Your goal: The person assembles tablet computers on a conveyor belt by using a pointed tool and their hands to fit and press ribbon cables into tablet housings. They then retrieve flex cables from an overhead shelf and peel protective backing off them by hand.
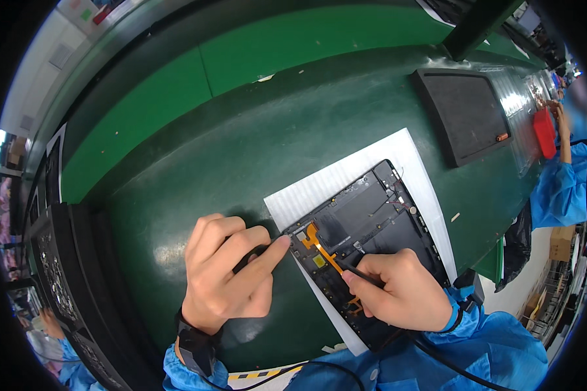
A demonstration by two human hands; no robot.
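Note:
An opened tablet housing, black inside, lies tilted on a white foam sheet. An orange flex cable runs along its left part, near a small yellow square. My right hand is closed round a slim black pen-like tool, whose front end reaches the flex cable; its exact kind is hidden by my fingers. My left hand is curled, its index fingertip at the housing's upper left corner. Something dark shows between its fingers, too covered to name.
A dark foam tray with a small orange-brown piece sits at the far right, near a red bin and another person's arm. Black racks stand at left. A black cable crosses my front.

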